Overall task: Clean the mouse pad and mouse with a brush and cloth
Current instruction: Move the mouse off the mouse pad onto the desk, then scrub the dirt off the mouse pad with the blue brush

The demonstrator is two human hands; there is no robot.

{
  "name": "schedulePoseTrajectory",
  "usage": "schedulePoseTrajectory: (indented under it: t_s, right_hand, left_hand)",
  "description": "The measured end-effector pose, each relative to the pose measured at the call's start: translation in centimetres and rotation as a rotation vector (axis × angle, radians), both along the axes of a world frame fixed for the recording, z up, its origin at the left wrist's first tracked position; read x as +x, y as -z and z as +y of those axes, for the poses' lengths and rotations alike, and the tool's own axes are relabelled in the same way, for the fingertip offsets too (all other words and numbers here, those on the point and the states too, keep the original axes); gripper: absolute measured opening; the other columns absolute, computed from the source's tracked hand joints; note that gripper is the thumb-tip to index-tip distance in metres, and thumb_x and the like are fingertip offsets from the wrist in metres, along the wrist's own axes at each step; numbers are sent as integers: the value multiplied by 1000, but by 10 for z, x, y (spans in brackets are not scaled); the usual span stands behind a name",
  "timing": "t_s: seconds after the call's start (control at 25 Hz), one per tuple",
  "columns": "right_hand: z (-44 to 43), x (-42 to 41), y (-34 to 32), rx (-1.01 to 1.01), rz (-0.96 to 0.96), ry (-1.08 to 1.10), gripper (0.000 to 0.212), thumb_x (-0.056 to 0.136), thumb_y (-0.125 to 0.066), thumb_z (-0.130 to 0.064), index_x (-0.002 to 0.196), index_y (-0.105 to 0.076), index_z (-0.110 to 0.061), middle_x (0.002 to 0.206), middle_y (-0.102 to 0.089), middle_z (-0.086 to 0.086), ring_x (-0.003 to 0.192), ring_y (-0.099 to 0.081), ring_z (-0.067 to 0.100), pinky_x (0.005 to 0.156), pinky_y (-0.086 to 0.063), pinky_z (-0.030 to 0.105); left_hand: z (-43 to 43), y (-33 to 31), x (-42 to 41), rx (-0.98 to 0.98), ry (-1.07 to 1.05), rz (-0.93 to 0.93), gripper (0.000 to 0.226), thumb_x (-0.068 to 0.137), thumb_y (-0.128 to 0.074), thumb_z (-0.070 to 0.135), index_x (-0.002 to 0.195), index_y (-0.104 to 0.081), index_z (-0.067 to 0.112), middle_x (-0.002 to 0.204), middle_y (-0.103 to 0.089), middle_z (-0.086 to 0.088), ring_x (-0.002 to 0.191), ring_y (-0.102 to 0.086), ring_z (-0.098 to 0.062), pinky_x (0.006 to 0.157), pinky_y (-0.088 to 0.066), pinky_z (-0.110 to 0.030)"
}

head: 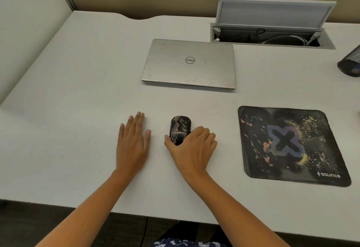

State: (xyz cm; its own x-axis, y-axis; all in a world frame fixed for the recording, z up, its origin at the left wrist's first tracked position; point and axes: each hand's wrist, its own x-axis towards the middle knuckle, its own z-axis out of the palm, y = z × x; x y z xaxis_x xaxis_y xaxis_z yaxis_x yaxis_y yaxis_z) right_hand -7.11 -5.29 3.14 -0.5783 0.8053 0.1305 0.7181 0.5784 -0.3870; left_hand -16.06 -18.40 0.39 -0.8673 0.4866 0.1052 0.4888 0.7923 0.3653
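Head view, desk inventory.

1. Desk (78,110): white top, with a scalloped cut-out along the far edge.
2. Mouse (180,129): dark, with a speckled print. It is located on the bare desk near the middle, well to the left of the pad and not on it. Its near end is hidden by the hand around it.
3. Right hand (192,147): curled round the mouse. The thumb is laid against the mouse's left side and the fingers are bent over its right side.
4. Left hand (133,141): laid flat on the desk just left of the mouse, apart from it. The fingers are straight and close together, and nothing is held.
5. Mouse pad (292,145): dark, with a galaxy print and a cross motif. It is set flat at near right, with nothing on it.
6. Laptop (189,63): silver, lid closed, placed far of the mouse.
7. Cable box (329,45): recessed into the desk at far right, with cords seen inside. Its lid (274,13) is raised upright behind it.
8. Dark mesh object (350,63): cut off by the right edge and tilted; possibly a pen holder.
9. Partition (29,23): pale panel along the left.
10. Thin dark cord (145,231): seen hanging below the near desk edge.
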Motion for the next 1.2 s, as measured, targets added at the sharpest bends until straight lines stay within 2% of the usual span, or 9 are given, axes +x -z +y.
schedulePoseTrajectory:
  t_s: [0.08, 0.16, 0.44, 0.6, 0.72, 0.8, 0.88, 1.04, 1.2]
  right_hand:
    - [3, 6, -1, -15, -5, 15, 78, 64, -43, -85, 85, -44, -10, 85, -47, 5, 80, -39, 24, 73, -36, 38]
    - [13, 15, -5, -31, 48, 5, 74, 70, -39, -84, 86, -41, -12, 88, -45, 3, 82, -36, 22, 76, -36, 37]
    - [77, 64, -22, 41, 378, -18, 47, 87, -46, -56, 93, -47, -9, 91, -46, 3, 86, -35, 17, 77, -34, 33]
    - [132, 103, -28, 62, 458, 9, 34, 88, -52, -44, 97, -47, -12, 90, -45, 2, 88, -35, 16, 76, -36, 33]
    - [175, 137, -30, 58, 473, 9, 27, 89, -59, -33, 100, -48, -10, 93, -48, 4, 91, -38, 19, 78, -40, 36]
    - [203, 161, -30, 42, 462, 37, 25, 88, -62, -26, 101, -50, -8, 98, -50, 7, 93, -40, 20, 77, -44, 37]
    - [230, 185, -30, 11, 444, 65, 26, 88, -63, -21, 107, -51, -7, 105, -51, 10, 96, -43, 19, 77, -44, 29]
    - [282, 224, -25, -61, 374, 95, 20, 91, -60, -14, 109, -59, -7, 108, -54, 10, 93, -54, 23, 76, -45, 29]
    - [315, 237, -15, -189, 266, 148, 21, 93, -58, -17, 109, -64, -6, 103, -62, 12, 81, -57, 21, 74, -39, 26]
  left_hand:
    - [-1, 0, 1, 32, 11, -19, 59, 98, -23, 41, 152, -19, 17, 160, -18, 2, 148, -9, -14, 121, -3, -34]
    - [0, -3, 5, 92, 15, -49, 59, 98, -24, 41, 153, -17, 18, 161, -14, 3, 148, -5, -12, 121, -2, -34]
    - [42, -39, 39, 266, 141, -20, 57, 100, -24, 38, 152, -18, 17, 160, -13, 6, 148, -2, -10, 121, -1, -35]
    - [91, -60, 70, 316, 233, -36, 55, 101, -25, 39, 152, -20, 20, 160, -14, 8, 148, -3, -8, 122, -1, -34]
    - [127, -63, 96, 277, 234, -28, 55, 98, -38, 41, 149, -28, 23, 160, -14, 7, 148, -4, -11, 120, -4, -32]
    - [148, -60, 117, 268, 204, -51, 52, 96, -50, 37, 144, -36, 24, 158, -21, 7, 146, -13, -13, 116, -13, -30]
    - [166, -55, 135, 323, 147, -124, 46, 95, -55, 28, 139, -43, 23, 151, -34, 7, 138, -27, -12, 113, -22, -27]
    - [193, -46, 156, 390, -67, -257, 35, 94, -57, 21, 129, -55, 21, 129, -58, 2, 103, -53, -7, 93, -45, -26]
    - [212, -42, 170, 382, -231, -275, 31, 93, -58, 18, 124, -60, 16, 120, -64, -2, 92, -59, -10, 83, -45, -22]
